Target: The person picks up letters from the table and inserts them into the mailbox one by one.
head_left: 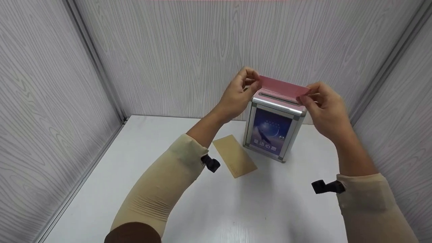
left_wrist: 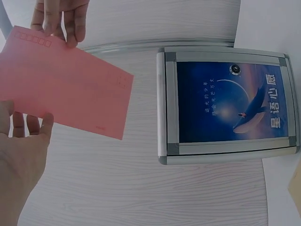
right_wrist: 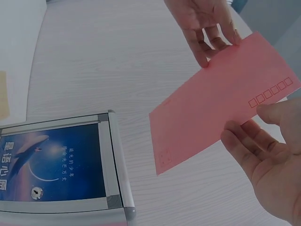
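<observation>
Both hands hold a pink envelope point(head_left: 284, 86) above a silver-framed suggestion box point(head_left: 246, 135). The left hand point(head_left: 236, 96) pinches one short end between thumb and fingers. At the opposite end, the right hand point(head_left: 325, 111) grips it the same way. Just below the envelope's lower edge runs the dark slot point(head_left: 279, 99) in the box's pink top. Both wrist views show the envelope point(left_wrist: 70, 84) apart from the box, with small printed squares point(right_wrist: 270, 93) along one edge. A blue whale poster point(head_left: 271, 131) fills the box's front.
A tan envelope point(head_left: 234, 157) lies flat on the white table point(head_left: 209, 209), left of the box. Wood-grain panels point(head_left: 168, 57) stand behind and on both sides. Small black cameras point(head_left: 212, 164) are strapped at both wrists. A brown round shape point(head_left: 133, 233) shows at the bottom edge.
</observation>
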Available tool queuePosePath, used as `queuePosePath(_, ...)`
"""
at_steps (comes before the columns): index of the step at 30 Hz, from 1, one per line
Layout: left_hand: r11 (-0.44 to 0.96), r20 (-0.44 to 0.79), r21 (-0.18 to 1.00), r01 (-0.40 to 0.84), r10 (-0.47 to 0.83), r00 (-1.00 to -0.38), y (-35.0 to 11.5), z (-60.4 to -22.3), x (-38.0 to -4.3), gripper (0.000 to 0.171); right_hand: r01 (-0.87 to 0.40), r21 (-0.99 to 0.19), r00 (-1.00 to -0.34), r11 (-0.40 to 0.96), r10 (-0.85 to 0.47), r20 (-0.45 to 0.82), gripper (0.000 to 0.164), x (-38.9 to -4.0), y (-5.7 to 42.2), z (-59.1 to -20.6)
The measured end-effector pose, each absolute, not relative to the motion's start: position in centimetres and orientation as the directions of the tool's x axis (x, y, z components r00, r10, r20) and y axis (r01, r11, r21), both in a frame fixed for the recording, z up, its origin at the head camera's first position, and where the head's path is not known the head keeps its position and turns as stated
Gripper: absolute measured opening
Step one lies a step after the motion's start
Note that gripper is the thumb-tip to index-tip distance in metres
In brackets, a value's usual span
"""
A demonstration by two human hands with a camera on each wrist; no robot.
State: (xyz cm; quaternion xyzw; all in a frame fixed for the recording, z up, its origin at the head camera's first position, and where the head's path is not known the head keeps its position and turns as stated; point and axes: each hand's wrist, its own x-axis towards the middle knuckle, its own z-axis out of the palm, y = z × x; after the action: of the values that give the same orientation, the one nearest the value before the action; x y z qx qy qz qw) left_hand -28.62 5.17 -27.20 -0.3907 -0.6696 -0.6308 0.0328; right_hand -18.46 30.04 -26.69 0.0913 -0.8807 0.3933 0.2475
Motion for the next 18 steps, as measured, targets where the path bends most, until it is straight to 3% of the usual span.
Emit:
queuePosePath(10, -0.144, 0.525, 0.840, 0.522, 0.455, -0.719, 6.2, -28.7, -30.2, 0.014, -0.284, -0.700, -0.882, 0.655, 0.108, 0.459, 0.017, -20.2, 30.2, -27.2)
queuePosePath(18, -0.143, 0.492, 0.863, 0.484, 0.457, -0.741, 6.5, -29.7, -30.8, 0.015, -0.318, -0.712, -0.884, 0.627, 0.076, 0.461, 0.016, -21.1, 30.4, -28.0)
